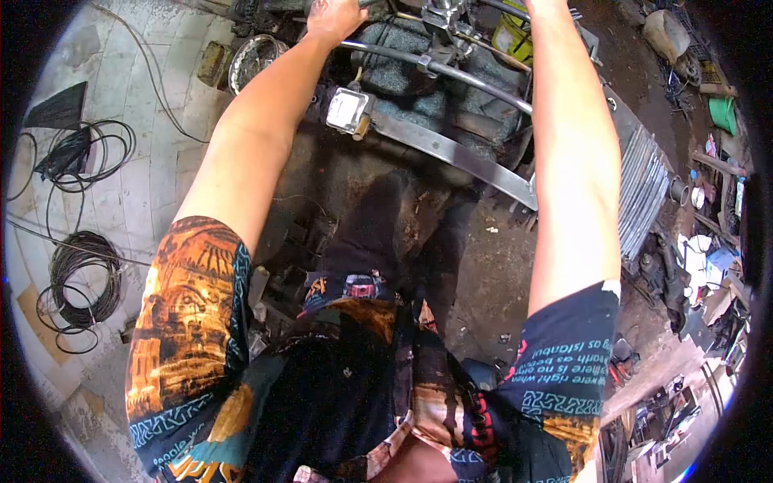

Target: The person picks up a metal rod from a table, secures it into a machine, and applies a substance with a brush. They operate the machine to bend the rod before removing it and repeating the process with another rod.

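At the top edge, my left hand point(334, 18) looks closed, with its fingertips cut off by the frame. A metal bar end lies beside its thumb, but what it holds is hidden. Of my right hand point(549, 4) only the wrist end shows at the top, so its fingers are out of view. Between my arms is a metal machine with a curved steel rod point(475, 80) and a clamp-like block point(441, 16). Below the rod, a work lamp point(349, 110) sits at the left end of a flat metal bar point(451, 150).
Coiled cable point(85, 278) and black hose point(101, 149) lie on the pale floor at left. A stack of metal rods point(644, 189) is beyond my right arm. A yellow container point(513, 39), green container point(723, 115) and scattered scrap are at right.
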### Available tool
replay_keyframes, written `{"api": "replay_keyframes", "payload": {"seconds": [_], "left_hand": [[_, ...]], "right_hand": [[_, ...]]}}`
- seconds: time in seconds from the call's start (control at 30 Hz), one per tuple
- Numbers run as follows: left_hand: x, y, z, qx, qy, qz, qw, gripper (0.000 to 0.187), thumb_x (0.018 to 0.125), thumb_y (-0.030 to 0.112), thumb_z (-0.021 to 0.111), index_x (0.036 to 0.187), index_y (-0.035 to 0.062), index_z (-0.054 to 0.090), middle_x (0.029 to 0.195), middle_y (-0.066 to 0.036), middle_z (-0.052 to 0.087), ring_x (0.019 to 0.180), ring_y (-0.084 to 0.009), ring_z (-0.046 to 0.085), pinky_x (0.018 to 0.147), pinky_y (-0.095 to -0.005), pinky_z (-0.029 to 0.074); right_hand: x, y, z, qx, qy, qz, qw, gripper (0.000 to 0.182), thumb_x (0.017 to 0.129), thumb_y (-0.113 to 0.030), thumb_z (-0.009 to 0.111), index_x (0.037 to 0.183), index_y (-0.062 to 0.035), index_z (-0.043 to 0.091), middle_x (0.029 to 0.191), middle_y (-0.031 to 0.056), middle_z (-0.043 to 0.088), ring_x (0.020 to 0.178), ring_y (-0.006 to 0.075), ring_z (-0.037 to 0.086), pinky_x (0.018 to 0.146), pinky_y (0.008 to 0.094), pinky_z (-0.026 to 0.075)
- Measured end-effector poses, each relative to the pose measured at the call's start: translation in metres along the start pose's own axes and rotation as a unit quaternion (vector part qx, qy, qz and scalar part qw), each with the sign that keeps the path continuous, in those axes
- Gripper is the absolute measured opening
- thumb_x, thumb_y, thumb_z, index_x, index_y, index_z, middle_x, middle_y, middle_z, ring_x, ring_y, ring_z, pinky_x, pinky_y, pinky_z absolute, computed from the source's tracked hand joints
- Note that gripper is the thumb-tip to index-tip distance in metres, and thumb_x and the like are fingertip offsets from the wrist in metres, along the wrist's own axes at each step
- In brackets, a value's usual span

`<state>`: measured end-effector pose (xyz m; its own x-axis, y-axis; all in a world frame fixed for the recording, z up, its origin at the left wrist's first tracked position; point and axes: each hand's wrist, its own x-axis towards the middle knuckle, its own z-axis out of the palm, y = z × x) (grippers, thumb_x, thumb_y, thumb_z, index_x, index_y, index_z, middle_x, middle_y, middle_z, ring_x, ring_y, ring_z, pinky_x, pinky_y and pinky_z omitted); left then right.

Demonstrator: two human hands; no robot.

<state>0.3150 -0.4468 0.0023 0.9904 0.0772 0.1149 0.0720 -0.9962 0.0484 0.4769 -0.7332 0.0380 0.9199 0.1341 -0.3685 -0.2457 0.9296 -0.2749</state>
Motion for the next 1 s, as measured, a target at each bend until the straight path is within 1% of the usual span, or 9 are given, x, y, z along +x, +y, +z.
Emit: {"api": "replay_keyframes", "payload": {"seconds": [0.37,0.43,0.5,0.53,0.63,0.7,0.83,0.87,1.0], "left_hand": [[0.031,-0.005,-0.004,0.004,-0.013,0.07,0.997,0.026,0.08,0.024,0.064,0.099,0.0066,0.061,0.081,-0.02,0.066,0.079,-0.0386,0.065,0.072,-0.0485,0.052],[0.029,-0.01,-0.004,-0.008,-0.017,0.059,0.998,0.027,0.08,0.024,0.064,0.1,0.0061,0.061,0.08,-0.02,0.067,0.079,-0.0384,0.065,0.072,-0.0482,0.052],[0.03,-0.016,0.007,0.011,-0.026,0.09,0.996,0.034,0.082,0.032,0.065,0.113,0.0165,0.062,0.086,-0.019,0.068,0.082,-0.0387,0.067,0.077,-0.0493,0.054],[0.024,0.008,-0.01,-0.016,-0.03,0.098,0.995,0.036,0.082,0.03,0.066,0.115,0.0175,0.061,0.089,-0.018,0.068,0.082,-0.0386,0.067,0.077,-0.0491,0.054],[0.01,0.049,-0.012,-0.02,-0.062,0.07,0.995,0.032,0.082,0.027,0.064,0.112,0.0167,0.062,0.09,-0.018,0.069,0.087,-0.0386,0.067,0.08,-0.0479,0.054],[0.003,0.056,-0.021,-0.054,-0.09,0.056,0.993,0.028,0.082,0.026,0.063,0.108,0.015,0.065,0.09,-0.018,0.069,0.089,-0.0388,0.066,0.082,-0.0482,0.053],[-0.006,0.059,-0.034,-0.11,-0.14,0.012,0.984,0.022,0.081,0.025,0.063,0.099,0.0126,0.068,0.086,-0.017,0.068,0.087,-0.0355,0.066,0.082,-0.0448,0.053],[-0.008,0.062,-0.038,-0.12,-0.138,0.017,0.983,0.022,0.081,0.025,0.063,0.099,0.0125,0.068,0.087,-0.016,0.068,0.087,-0.0349,0.067,0.081,-0.0451,0.053],[-0.029,0.088,-0.05,-0.142,-0.147,-0.017,0.979,0.021,0.081,0.027,0.064,0.095,0.0109,0.068,0.086,-0.016,0.069,0.085,-0.0338,0.067,0.078,-0.0449,0.053]], "right_hand": [[-0.019,-0.011,-0.011,0.0,0.008,-0.084,0.996,0.032,0.086,-0.018,0.04,0.056,-0.0148,0.031,0.05,0.004,0.033,0.048,0.0214,0.034,0.055,0.0404,0.037],[-0.02,-0.008,-0.017,0.008,-0.011,-0.056,0.998,0.034,0.088,-0.019,0.04,0.055,-0.015,0.031,0.051,0.0038,0.034,0.049,0.0211,0.034,0.057,0.0396,0.037],[-0.024,-0.002,-0.015,-0.006,-0.012,-0.077,0.997,0.034,0.088,-0.021,0.04,0.056,-0.015,0.031,0.05,0.0034,0.033,0.049,0.0204,0.032,0.059,0.0395,0.037],[-0.03,-0.03,-0.019,-0.019,-0.002,-0.067,0.998,0.031,0.088,-0.022,0.036,0.059,-0.0137,0.032,0.053,0.0031,0.032,0.051,0.0196,0.032,0.062,0.0393,0.036],[-0.031,-0.073,-0.059,-0.033,0.003,-0.084,0.996,0.029,0.089,-0.024,0.033,0.061,-0.0133,0.031,0.055,0.0021,0.031,0.055,0.0182,0.032,0.066,0.0392,0.035],[-0.033,-0.075,-0.061,-0.011,0.019,-0.04,0.999,0.033,0.095,-0.029,0.037,0.067,-0.012,0.034,0.058,0.0005,0.031,0.054,0.0163,0.031,0.061,0.0338,0.034],[-0.021,-0.063,-0.056,-0.115,0.089,-0.036,0.989,0.037,0.096,-0.029,0.041,0.062,-0.016,0.032,0.054,-0.0025,0.027,0.049,0.0146,0.028,0.064,0.0352,0.036],[-0.019,-0.062,-0.05,-0.131,0.144,-0.044,0.98,0.037,0.096,-0.028,0.042,0.062,-0.0172,0.031,0.052,-0.0036,0.025,0.046,0.0141,0.025,0.063,0.036,0.036],[0.001,-0.074,-0.057,-0.132,0.16,0.015,0.978,0.037,0.097,-0.024,0.041,0.062,-0.0164,0.031,0.051,-0.0039,0.026,0.043,0.0134,0.025,0.057,0.0356,0.036]]}}
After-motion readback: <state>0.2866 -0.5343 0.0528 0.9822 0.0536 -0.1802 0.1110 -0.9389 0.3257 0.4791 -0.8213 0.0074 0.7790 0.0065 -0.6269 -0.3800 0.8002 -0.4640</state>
